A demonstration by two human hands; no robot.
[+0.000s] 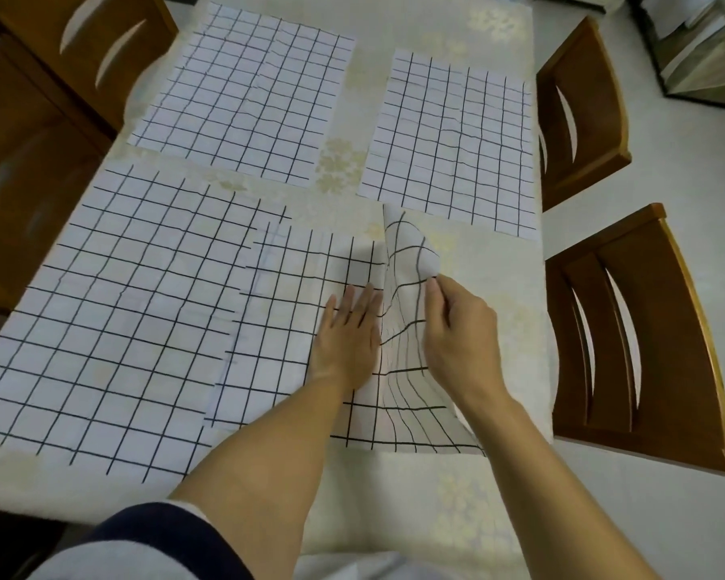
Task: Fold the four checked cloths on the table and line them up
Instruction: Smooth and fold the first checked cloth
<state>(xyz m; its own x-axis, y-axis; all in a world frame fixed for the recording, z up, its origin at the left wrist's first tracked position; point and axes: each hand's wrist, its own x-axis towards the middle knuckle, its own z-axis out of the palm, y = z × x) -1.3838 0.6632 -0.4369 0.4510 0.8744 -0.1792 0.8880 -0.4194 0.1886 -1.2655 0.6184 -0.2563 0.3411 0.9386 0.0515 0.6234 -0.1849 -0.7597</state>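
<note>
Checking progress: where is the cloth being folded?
In the head view, the cloth lies near right on the table, overlapping the near-left cloth, under the left hand; the right hand lifts its edge.

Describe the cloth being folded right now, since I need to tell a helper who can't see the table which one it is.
On the cream table, four checked cloths lie in two rows. It is the near-right cloth, closest to the person, overlapping the near-left cloth. Unlike the three flat ones, its right edge is lifted by the right hand while the left hand presses it down.
</note>
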